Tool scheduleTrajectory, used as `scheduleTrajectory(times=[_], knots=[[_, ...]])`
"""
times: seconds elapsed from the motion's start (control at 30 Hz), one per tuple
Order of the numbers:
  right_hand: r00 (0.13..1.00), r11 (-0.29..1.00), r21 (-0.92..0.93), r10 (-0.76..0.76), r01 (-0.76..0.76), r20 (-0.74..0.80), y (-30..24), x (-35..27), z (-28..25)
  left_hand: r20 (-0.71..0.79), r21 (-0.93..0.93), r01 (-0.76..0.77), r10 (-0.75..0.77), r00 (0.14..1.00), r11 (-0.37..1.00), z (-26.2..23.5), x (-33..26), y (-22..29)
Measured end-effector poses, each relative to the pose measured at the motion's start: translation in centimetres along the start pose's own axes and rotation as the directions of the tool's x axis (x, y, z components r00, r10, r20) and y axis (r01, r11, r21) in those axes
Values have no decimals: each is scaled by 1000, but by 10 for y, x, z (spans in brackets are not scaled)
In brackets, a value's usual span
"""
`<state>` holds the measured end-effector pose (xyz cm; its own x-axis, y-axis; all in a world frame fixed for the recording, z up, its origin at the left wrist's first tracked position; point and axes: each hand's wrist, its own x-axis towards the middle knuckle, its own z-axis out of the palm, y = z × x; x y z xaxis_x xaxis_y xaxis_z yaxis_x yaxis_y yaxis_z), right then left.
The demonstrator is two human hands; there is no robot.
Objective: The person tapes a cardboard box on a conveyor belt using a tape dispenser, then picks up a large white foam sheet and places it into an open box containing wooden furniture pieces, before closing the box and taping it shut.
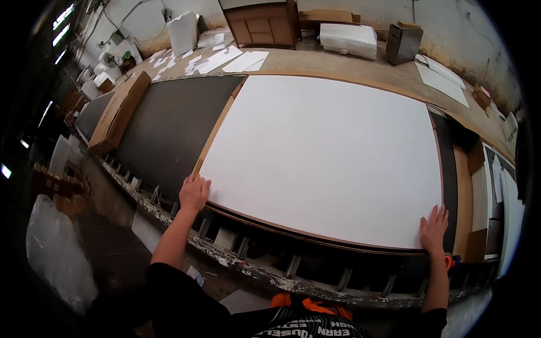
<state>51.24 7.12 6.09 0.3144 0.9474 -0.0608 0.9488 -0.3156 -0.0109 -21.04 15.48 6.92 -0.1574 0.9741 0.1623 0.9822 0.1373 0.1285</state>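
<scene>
White panel [327, 163], likely being aligned: your left hand [194, 194] half-curled, hold unclear, right hand [434, 230] spread, empty; nudge evenly next

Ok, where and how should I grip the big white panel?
Probably take the white panel by its two near corners, from your side: it lies wide and flat, so only its edges offer a hold. Your left hand and right hand are at those corners.

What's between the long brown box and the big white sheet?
The head view shows a dark surface, then a brown cardboard edge beside the sheet.
</scene>
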Motion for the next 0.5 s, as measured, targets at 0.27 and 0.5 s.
scheduleTrajectory(times=[0.27, 0.5], knots=[[897, 904, 21, -426, 427, 115, -41, -72, -56, -37, -226, -99, 93, 995, 969, 6, 2, 63], [900, 905, -61, -409, 422, 151, -62, -15, -28, 139, 110, -133, 117, 983, 985, 31, 51, 54]])
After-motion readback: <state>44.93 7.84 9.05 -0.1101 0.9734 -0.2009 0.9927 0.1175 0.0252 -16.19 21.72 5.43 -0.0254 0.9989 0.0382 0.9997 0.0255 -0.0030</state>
